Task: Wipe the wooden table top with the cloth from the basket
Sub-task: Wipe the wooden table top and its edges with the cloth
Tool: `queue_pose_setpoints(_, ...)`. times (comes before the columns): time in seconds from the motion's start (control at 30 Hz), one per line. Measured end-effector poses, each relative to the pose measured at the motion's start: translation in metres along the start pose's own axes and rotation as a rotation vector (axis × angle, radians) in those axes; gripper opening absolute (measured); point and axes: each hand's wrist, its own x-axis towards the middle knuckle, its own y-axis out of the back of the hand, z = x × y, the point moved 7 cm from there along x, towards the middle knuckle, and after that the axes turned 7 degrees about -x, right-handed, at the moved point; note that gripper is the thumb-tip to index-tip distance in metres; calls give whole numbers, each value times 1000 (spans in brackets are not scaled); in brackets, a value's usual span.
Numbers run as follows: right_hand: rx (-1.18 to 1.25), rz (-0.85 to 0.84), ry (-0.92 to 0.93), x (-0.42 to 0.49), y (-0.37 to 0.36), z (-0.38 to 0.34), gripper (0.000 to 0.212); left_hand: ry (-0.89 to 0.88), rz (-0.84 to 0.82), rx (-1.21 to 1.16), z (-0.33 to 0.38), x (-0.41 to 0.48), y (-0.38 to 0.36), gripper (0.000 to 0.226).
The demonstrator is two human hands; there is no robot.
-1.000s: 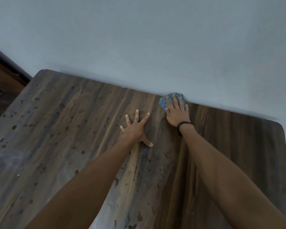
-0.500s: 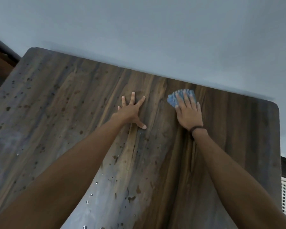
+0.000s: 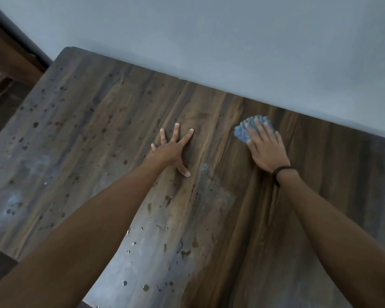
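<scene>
Blue nubbly cloth (image 3: 242, 132) lies flat on the wooden counter (image 3: 76, 130), far right part, just short of the back edge where the counter meets the pale wall (image 3: 209, 41). Right hand (image 3: 266, 150) rests on top of it, fingers straight and together, palm down, pressing rather than gripping; only the cloth's far and left margins show past the fingertips. Black band (image 3: 280, 171) on that wrist. Left hand (image 3: 171, 150) well apart from the cloth, near the counter's middle, fingers splayed wide and flat on the wood, holding nothing; it looks like a brace. Surface: the strip under and beside the right arm reads darker and even, with few marks, so probably wiped. The middle and the whole left half carry scattered dark spots (image 3: 35, 124), pale hazy patches (image 3: 16, 201) and bright water beads (image 3: 133, 243) near the front. Judgement: task under way, perhaps a third done; the spotted centre, the left half and the near edge are left. Basket not identifiable in view.
</scene>
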Motion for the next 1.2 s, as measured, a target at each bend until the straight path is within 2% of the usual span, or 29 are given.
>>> queue_pose_setpoints(0.07, 25, 24, -70, 1, 0, -7, 59, 7, -1, 5, 0, -2, 0, 151)
queue_pose_setpoints(0.13, -43, 34, 65, -39, -14, -39, 57, -2, -1, 0, 0, -2, 1, 151)
queue_pose_setpoints(0.23, -102, -16, 368, -117, -31, -70, 55, -2, 2, -11, -1, 0, 1, 152)
queue_pose_setpoints(0.3, -114, -20, 423, -114, -29, -55, 55, -4, 12, -11, 0, 1, 1, 152)
queue_pose_setpoints(0.37, -81, 34, 236, -75, -16, -29, 54, -11, 16, -9, 1, 2, 1, 152)
queue_pose_setpoints(0.47, 106, 45, -187, -34, -8, -15, 54, -14, 32, -6, 1, -3, 3, 151)
queue_pose_setpoints(0.5, 106, 45, -216, -39, -11, -30, 55, -13, 43, 2, 3, -6, 3, 150)
queue_pose_setpoints(0.57, 33, 25, -36, -70, -23, -71, 55, -18, 81, 11, 9, -14, 3, 146)
queue_pose_setpoints(0.63, -10, 19, 163, -96, -25, -75, 54, -42, 104, -2, 14, -26, -6, 142)
queue_pose_setpoints(0.7, -10, 45, 86, -86, -18, -45, 53, -58, 64, -12, 16, -38, -27, 142)
queue_pose_setpoints(0.77, 80, 35, -163, -72, -13, -11, 55, -46, 13, -3, 14, -48, -50, 144)
queue_pose_setpoints(0.83, 95, 38, -229, -81, -14, -22, 59, -49, 21, 4, 11, -54, -62, 145)
queue_pose_setpoints(0.93, -8, 37, 81, -146, -33, -72, 57, -50, 30, -11, 12, -54, -63, 147)
queue_pose_setpoints(1.0, -33, 5, 243, -166, -35, -68, 55, -47, 27, -13, 12, -53, -61, 147)
queue_pose_setpoints(1.03, -46, 22, 239, -156, -31, -55, 55, -47, 27, -17, 13, -53, -61, 147)
queue_pose_setpoints(1.07, -44, 35, 159, -139, -27, -41, 54, -48, 30, -24, 13, -54, -60, 147)
queue_pose_setpoints(1.17, 102, 18, -205, -96, -15, -12, 55, -59, 61, -44, 11, -60, -62, 143)
queue_pose_setpoints(1.2, 129, 24, -250, -99, -17, -22, 57, -59, 78, -42, 8, -62, -63, 142)
